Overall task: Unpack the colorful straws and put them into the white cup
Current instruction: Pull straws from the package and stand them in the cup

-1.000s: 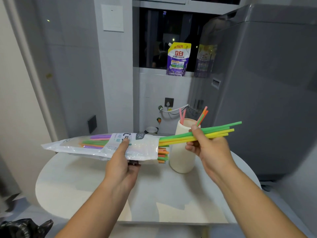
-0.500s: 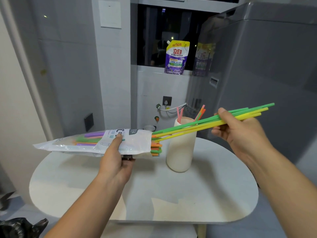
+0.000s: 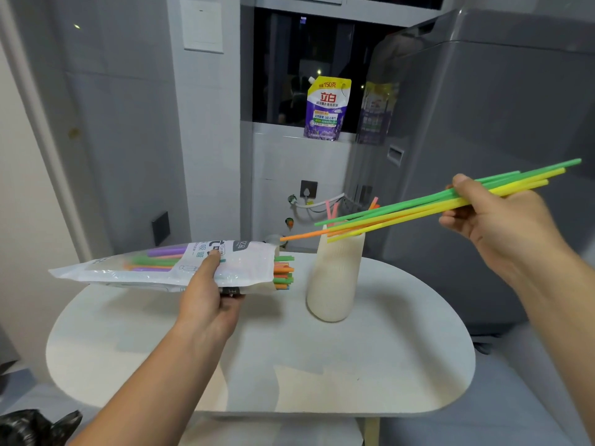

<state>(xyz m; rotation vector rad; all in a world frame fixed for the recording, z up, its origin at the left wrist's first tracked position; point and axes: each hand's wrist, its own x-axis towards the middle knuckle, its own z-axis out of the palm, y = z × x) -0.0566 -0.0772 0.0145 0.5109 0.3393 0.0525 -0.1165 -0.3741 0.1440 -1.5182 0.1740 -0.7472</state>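
1. A bag (image 3: 180, 268) of straws is held in the left hand (image 3: 209, 300), with the thumb on top and the fingers closed under it.
2. The bag is kept above the table (image 3: 322, 365), not touching it. It lies almost flat, long way from left to right, and its open end points right, toward the cup (image 3: 335, 278).
3. Short ends of green and orange straws (image 3: 283, 273) are seen sticking out of the open end, just beside the cup.
4. A bunch of green, yellow and orange straws (image 3: 418, 207) is pinched in the right hand (image 3: 492, 220), between the thumb on top and the curled fingers below.
5. The bunch is slanted. The high ends point up and to the right, past the hand. The low ends point down and to the left, over the top of the cup.
6. One orange straw (image 3: 306, 235) is seen reaching farther left than the rest, past the cup toward the bag.
7. The cup is stood upright on the table. A few pink and orange straws (image 3: 331, 210) are already stood inside it.
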